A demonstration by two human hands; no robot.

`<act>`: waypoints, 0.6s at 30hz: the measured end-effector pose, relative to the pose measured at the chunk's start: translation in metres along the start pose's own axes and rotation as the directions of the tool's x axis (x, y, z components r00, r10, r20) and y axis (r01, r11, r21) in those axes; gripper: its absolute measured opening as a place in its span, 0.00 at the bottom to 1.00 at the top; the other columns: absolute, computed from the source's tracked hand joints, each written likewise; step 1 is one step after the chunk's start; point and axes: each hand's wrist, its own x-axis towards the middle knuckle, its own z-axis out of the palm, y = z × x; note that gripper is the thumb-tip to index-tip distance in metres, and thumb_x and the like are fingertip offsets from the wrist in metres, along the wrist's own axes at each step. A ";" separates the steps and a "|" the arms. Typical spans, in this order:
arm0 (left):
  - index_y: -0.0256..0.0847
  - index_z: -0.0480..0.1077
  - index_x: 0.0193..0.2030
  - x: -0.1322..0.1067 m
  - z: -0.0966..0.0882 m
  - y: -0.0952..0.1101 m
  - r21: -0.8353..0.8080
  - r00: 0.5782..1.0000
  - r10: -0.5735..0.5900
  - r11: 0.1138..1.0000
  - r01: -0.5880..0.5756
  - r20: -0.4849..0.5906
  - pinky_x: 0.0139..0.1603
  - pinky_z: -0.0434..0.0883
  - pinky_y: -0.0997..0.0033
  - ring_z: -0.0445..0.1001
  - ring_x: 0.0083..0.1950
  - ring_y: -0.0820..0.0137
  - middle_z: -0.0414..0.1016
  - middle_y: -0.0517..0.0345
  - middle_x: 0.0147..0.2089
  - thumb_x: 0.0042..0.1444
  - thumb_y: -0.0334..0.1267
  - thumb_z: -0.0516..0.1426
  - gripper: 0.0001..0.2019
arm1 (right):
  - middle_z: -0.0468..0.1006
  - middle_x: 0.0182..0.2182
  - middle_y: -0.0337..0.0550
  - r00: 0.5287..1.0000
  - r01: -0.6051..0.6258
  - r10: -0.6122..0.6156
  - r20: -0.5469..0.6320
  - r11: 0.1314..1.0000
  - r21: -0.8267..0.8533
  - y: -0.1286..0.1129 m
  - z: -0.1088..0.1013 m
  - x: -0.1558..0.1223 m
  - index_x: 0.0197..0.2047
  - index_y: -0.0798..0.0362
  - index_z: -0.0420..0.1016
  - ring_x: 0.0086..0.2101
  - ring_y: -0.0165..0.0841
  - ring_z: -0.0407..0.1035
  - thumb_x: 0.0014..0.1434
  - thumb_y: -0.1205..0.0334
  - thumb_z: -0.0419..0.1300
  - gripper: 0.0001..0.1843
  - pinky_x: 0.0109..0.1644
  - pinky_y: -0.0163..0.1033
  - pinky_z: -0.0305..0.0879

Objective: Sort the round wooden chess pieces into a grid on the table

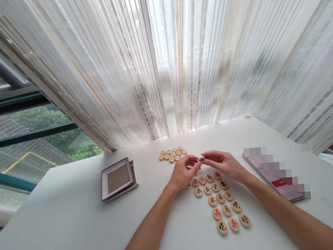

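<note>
My left hand (184,172) and my right hand (225,164) meet above the white table (77,234), both pinching one round wooden chess piece (201,159) between their fingertips. Below the hands lie several face-up wooden pieces (221,204) with red and black characters, set in rough rows. Behind the hands sits a cluster of several face-down blank pieces (173,154).
An open shallow box with its lid (117,179) lies at the left of the pieces. A flat pink and white sheet or booklet (278,177) rests at the right. Striped sheer curtains (161,63) hang behind the table, with a window (25,141) at the left.
</note>
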 end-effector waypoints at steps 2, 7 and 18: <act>0.38 0.73 0.46 0.000 0.000 0.001 -0.015 1.000 -0.004 1.000 0.004 0.007 0.34 0.78 0.70 0.81 0.39 0.65 0.79 0.51 0.40 0.58 0.48 0.62 0.16 | 0.83 0.46 0.47 1.000 0.013 -0.013 0.014 1.000 -0.025 -0.003 0.003 -0.002 0.49 0.50 0.80 0.48 0.45 0.77 0.55 0.48 0.68 0.21 0.57 0.51 0.71; 0.37 0.74 0.44 0.000 0.000 0.001 -0.027 1.000 -0.017 0.999 0.017 0.015 0.35 0.78 0.69 0.81 0.37 0.65 0.79 0.52 0.37 0.56 0.50 0.63 0.18 | 0.84 0.44 0.45 0.999 0.045 -0.046 -0.004 0.984 -0.170 -0.007 0.005 -0.004 0.47 0.48 0.83 0.47 0.45 0.77 0.58 0.46 0.65 0.19 0.55 0.49 0.72; 0.36 0.68 0.44 0.001 0.000 -0.001 -0.137 0.994 -0.104 0.985 0.100 -0.016 0.33 0.76 0.70 0.80 0.33 0.68 0.80 0.48 0.38 0.59 0.50 0.61 0.18 | 0.83 0.32 0.46 0.965 0.040 -0.082 -0.249 0.985 -0.169 0.010 -0.007 0.003 0.41 0.53 0.80 0.35 0.39 0.77 0.59 0.43 0.62 0.21 0.42 0.43 0.74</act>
